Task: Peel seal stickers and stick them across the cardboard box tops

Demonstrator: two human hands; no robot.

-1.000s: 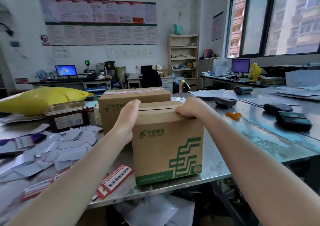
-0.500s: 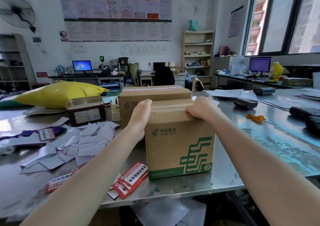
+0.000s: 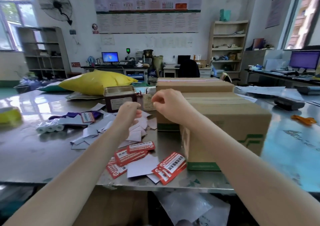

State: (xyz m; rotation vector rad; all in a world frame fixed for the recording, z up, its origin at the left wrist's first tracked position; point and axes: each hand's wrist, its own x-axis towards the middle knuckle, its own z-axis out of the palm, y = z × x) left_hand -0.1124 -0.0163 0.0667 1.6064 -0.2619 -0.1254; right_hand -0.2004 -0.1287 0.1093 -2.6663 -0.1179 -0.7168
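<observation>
Two brown cardboard boxes stand on the metal table: a near box with green print and a far box with a red-and-white strip along its top. Red seal stickers lie in loose piles near the table's front edge, with another pile against the near box. My left hand hovers over white backing scraps, fingers curled, nothing visibly in it. My right hand is raised left of the boxes with fingers pinched; nothing is seen between them.
White backing scraps litter the table's middle. A dark tin, a yellow bag, small paper rolls and a yellow tape roll sit to the left. Black handheld devices and an orange scrap lie to the right.
Both hands have let go of the near box's top and moved left, toward the scraps and stickers. The view has turned left, so the boxes now sit at the right.
</observation>
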